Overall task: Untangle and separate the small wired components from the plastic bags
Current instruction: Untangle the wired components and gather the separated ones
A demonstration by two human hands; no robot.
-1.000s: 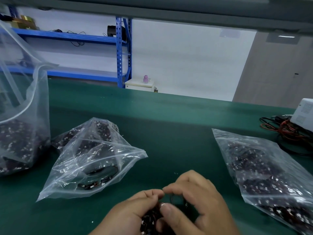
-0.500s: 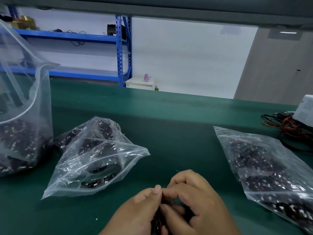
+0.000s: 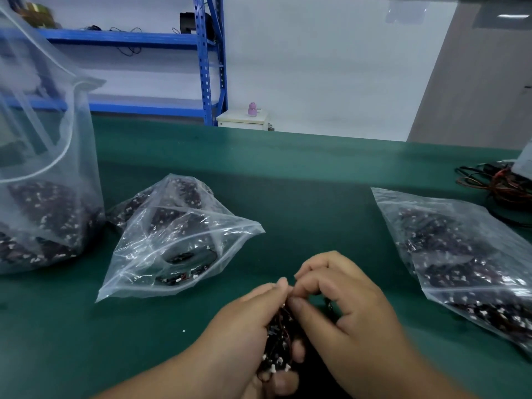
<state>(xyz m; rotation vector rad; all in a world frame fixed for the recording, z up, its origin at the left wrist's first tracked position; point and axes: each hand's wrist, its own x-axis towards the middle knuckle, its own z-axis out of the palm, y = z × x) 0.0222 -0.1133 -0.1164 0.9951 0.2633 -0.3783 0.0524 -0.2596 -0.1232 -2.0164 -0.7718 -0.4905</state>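
Observation:
A tangled bunch of small wired components [image 3: 277,345], black and red wires with white plugs, sits between my hands at the bottom centre. My left hand [image 3: 244,329] cups the bunch from the left. Fingertips of my right hand [image 3: 345,309] pinch the bunch at its top, where they meet my left thumb. A clear plastic bag [image 3: 175,240] with a few components lies left of my hands. Another bag [image 3: 460,260], full, lies at the right. A tall open bag [image 3: 43,197] stands at the far left.
The green table mat [image 3: 302,182] runs to a far edge. Loose red and black cables [image 3: 498,182] lie at the right edge beside a white box [image 3: 525,159]. Blue shelving [image 3: 207,61] stands behind the table.
The view has tilted down, so my hands and the bunch show more fully. My fingers have shifted on the bunch and now pinch its top. The bags have not moved.

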